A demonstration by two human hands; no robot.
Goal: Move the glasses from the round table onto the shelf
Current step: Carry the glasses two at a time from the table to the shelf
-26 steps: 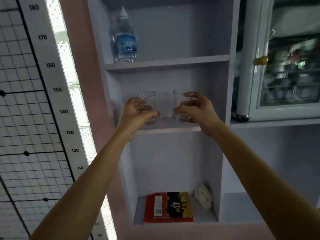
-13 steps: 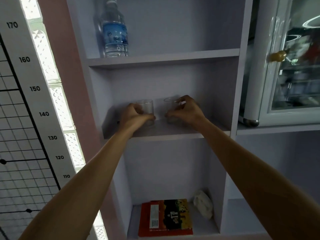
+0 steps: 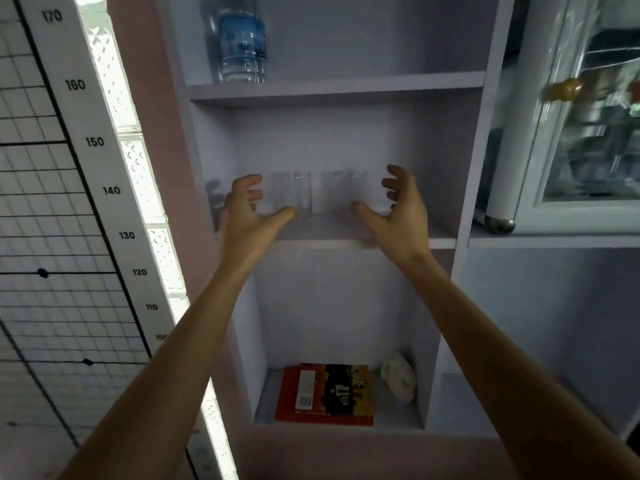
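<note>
Two clear drinking glasses stand upright side by side on the middle shelf (image 3: pixel 440 242) of a pale lilac cabinet: the left glass (image 3: pixel 292 194) and the right glass (image 3: pixel 343 192). My left hand (image 3: pixel 249 216) is just left of the left glass, fingers spread, not touching it. My right hand (image 3: pixel 394 209) is just right of the right glass, also spread and apart from it. Both hands hold nothing. The round table is out of view.
A water bottle (image 3: pixel 240 39) stands on the upper shelf. On the bottom shelf lie a red book (image 3: pixel 325 393) and a white crumpled object (image 3: pixel 398 375). A glass-door cabinet (image 3: pixel 571 133) is to the right, a height chart (image 3: pixel 93 143) to the left.
Both hands set the glasses down on the middle shelf, then let go and drew back with fingers spread. The view has moved closer to the shelf.
</note>
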